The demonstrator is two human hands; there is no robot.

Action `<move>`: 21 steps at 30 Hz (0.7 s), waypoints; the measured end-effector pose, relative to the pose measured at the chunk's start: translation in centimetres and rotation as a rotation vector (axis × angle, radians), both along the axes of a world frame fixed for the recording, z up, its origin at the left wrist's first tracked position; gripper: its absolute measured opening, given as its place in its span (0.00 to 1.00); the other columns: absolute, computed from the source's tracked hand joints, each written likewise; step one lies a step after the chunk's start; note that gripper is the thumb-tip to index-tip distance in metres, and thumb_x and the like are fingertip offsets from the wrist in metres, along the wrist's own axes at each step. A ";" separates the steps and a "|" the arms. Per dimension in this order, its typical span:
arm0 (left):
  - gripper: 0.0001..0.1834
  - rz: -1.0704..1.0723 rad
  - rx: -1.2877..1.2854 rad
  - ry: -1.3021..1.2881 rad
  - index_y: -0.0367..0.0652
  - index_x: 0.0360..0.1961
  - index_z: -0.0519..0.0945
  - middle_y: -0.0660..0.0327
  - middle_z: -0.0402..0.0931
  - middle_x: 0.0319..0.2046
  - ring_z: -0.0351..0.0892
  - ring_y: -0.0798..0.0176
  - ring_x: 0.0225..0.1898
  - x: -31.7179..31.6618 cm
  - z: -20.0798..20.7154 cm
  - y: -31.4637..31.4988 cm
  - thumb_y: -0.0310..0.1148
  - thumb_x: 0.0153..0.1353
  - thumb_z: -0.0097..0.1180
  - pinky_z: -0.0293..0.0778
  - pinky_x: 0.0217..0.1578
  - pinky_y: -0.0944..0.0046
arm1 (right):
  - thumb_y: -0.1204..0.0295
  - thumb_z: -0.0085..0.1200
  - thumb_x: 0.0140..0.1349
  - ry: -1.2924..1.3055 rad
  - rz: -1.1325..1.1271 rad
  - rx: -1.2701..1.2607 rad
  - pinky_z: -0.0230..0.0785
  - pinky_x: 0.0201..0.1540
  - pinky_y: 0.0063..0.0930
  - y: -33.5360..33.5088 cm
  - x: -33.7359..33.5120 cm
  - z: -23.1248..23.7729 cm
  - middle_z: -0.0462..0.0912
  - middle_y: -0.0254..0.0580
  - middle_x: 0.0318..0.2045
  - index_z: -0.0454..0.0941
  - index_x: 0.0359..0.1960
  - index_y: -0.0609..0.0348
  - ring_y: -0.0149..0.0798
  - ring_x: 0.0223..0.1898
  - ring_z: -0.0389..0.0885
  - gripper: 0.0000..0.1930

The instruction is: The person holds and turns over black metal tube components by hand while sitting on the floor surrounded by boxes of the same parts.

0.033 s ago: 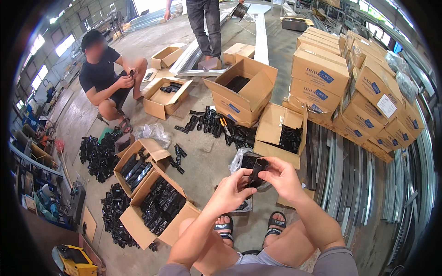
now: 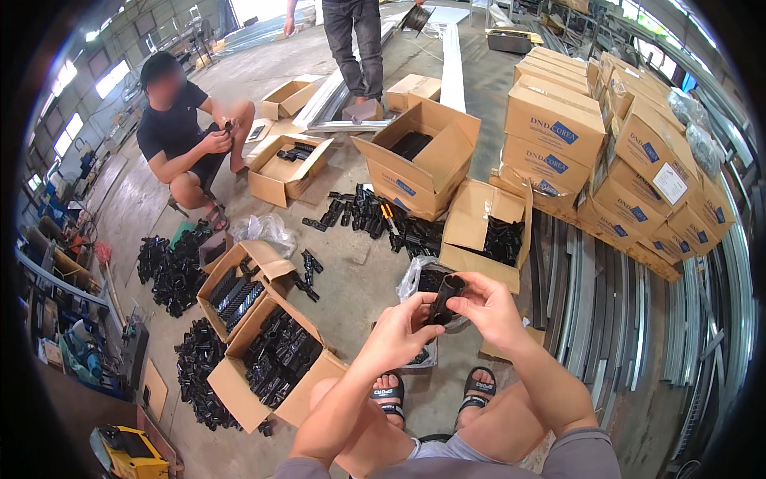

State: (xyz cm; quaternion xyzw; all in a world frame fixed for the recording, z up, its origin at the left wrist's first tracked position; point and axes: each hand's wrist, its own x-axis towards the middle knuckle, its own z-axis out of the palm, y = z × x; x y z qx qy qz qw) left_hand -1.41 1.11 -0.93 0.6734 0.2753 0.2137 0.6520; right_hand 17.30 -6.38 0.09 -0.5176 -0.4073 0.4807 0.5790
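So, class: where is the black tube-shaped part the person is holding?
In the head view, the black tube-shaped part sits centre frame, pinched between left hand and right hand, above the sandalled feet.

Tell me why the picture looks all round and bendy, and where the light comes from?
Head view: a fisheye lens rings the frame in black and bows the metal strips at the right; daylight enters through windows top left and an opening at the top, with only soft shadows; both hands and their black tube look sharp; the crouching person's face is blurred.
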 end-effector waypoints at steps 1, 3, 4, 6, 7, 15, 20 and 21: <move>0.25 0.022 0.127 0.075 0.38 0.57 0.74 0.51 0.84 0.40 0.85 0.60 0.40 0.0 0.4 0.0 0.22 0.57 0.63 0.78 0.42 0.62 | 0.77 0.64 0.60 0.000 -0.002 -0.001 0.76 0.48 0.24 0.0 0.0 0.1 0.84 0.40 0.41 0.74 0.57 0.68 0.29 0.42 0.82 0.23; 0.26 0.042 0.255 0.151 0.40 0.57 0.75 0.49 0.85 0.36 0.86 0.56 0.39 -0.1 1.6 0.1 0.24 0.56 0.65 0.78 0.41 0.60 | 0.77 0.65 0.60 -0.063 0.013 0.020 0.76 0.47 0.25 0.1 -0.1 0.1 0.84 0.40 0.41 0.75 0.56 0.68 0.29 0.41 0.82 0.22; 0.25 0.024 0.339 0.209 0.37 0.56 0.76 0.49 0.85 0.41 0.86 0.59 0.43 -0.1 2.5 0.2 0.22 0.55 0.66 0.78 0.44 0.62 | 0.77 0.65 0.60 -0.061 0.010 0.020 0.76 0.47 0.25 0.2 0.0 0.0 0.84 0.40 0.41 0.75 0.56 0.68 0.29 0.41 0.82 0.22; 0.25 0.004 0.420 0.271 0.34 0.55 0.77 0.48 0.84 0.45 0.85 0.62 0.48 0.0 3.0 0.3 0.21 0.54 0.66 0.78 0.47 0.63 | 0.77 0.65 0.60 -0.086 0.022 0.008 0.76 0.45 0.25 0.2 0.0 -0.2 0.85 0.40 0.40 0.76 0.55 0.68 0.29 0.40 0.82 0.21; 0.25 0.014 0.395 0.251 0.35 0.54 0.78 0.48 0.85 0.44 0.85 0.60 0.48 0.0 3.0 0.3 0.21 0.52 0.68 0.79 0.47 0.63 | 0.77 0.65 0.60 -0.083 0.020 0.004 0.76 0.45 0.25 0.2 -0.1 -0.2 0.85 0.40 0.40 0.76 0.55 0.68 0.29 0.40 0.82 0.21; 0.30 0.000 0.230 0.051 0.37 0.57 0.76 0.50 0.85 0.38 0.87 0.59 0.40 -0.1 -0.1 0.8 0.31 0.53 0.71 0.78 0.40 0.59 | 0.77 0.63 0.62 -0.091 -0.018 0.093 0.75 0.46 0.24 0.4 -0.2 -0.5 0.84 0.40 0.41 0.74 0.57 0.70 0.28 0.41 0.81 0.22; 0.32 0.007 0.157 0.142 0.34 0.57 0.73 0.52 0.82 0.31 0.79 0.62 0.30 0.0 -0.9 0.4 0.31 0.53 0.71 0.75 0.37 0.62 | 0.77 0.61 0.64 0.067 -0.003 0.012 0.76 0.50 0.24 0.9 0.0 -0.8 0.83 0.40 0.44 0.73 0.57 0.70 0.28 0.44 0.80 0.21; 0.32 0.004 0.147 0.140 0.34 0.57 0.73 0.52 0.82 0.31 0.79 0.62 0.30 0.0 -0.7 0.3 0.31 0.53 0.71 0.75 0.37 0.62 | 0.76 0.61 0.64 0.071 -0.009 -0.008 0.75 0.50 0.25 0.9 0.0 -0.9 0.82 0.40 0.44 0.73 0.58 0.69 0.27 0.44 0.80 0.21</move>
